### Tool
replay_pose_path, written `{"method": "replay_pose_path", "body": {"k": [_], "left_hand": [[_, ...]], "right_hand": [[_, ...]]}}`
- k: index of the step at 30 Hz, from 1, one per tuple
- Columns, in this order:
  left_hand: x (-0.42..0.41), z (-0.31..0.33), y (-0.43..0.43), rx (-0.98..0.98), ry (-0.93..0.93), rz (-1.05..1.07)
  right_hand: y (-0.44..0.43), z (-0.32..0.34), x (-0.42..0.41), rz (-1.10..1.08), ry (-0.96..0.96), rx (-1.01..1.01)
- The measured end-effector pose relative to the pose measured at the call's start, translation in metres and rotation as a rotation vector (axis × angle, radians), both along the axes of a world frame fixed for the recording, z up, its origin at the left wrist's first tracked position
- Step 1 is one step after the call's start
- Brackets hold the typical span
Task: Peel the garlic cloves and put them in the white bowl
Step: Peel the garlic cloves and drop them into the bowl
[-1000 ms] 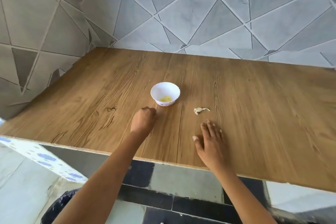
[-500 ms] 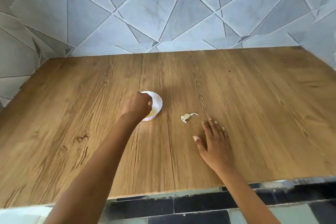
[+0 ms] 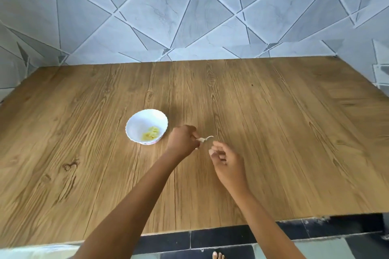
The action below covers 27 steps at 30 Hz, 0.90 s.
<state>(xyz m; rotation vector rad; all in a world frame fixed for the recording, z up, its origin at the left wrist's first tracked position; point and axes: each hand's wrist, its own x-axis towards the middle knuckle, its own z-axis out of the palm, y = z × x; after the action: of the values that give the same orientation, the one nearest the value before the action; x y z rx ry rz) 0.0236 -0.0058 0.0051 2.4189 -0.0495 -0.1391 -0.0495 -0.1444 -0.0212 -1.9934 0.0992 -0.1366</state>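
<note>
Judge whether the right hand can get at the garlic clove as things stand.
Probably yes: the right hand is close beside the garlic clove with nothing between them, and the left hand pinches only its other end.

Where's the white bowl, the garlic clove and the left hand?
white bowl (image 3: pixel 135 125): head view, bare inner wall.
garlic clove (image 3: pixel 203 139): head view, its pale middle.
left hand (image 3: pixel 182 140): head view, back of the hand.

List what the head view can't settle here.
Head view only:
1. Garlic: near end hidden inside the left hand; clove or bare skin, too small to tell.
2. Bowl: peeled cloves blur together, uncountable.
3. Right hand: blurred; whether it touches the garlic is unclear.
</note>
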Motion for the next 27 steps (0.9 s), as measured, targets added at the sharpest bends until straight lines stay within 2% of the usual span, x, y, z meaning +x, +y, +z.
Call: {"method": "replay_pose_path", "body": {"k": [2, 4, 7, 15, 20, 24, 27], "left_hand": [[-0.010, 0.003, 0.001, -0.165, -0.025, 0.023], [-0.020, 0.006, 0.000, -0.215, -0.083, 0.019], [-0.028, 0.010, 0.000, -0.223, -0.152, 0.022], [-0.045, 0.010, 0.001, -0.111, -0.227, 0.094], [-0.048, 0.002, -0.001, -0.131, -0.218, 0.107], [-0.048, 0.005, 0.003, -0.283, -0.105, 0.149], [-0.049, 0.011, 0.015, -0.529, 0.044, 0.242]], "right_hand": [[0.001, 0.008, 0.013, 0.011, 0.172, 0.352], [0.001, 0.015, 0.022, 0.044, 0.262, 0.602], [0.001, 0.019, 0.029, 0.063, 0.277, 0.721], [0.010, 0.009, 0.031, 0.107, 0.172, 0.608], [0.011, 0.003, 0.027, 0.095, 0.175, 0.513], [0.007, 0.004, 0.030, 0.110, 0.185, 0.473], [0.003, 0.005, 0.039, 0.073, 0.113, 0.261]]}}
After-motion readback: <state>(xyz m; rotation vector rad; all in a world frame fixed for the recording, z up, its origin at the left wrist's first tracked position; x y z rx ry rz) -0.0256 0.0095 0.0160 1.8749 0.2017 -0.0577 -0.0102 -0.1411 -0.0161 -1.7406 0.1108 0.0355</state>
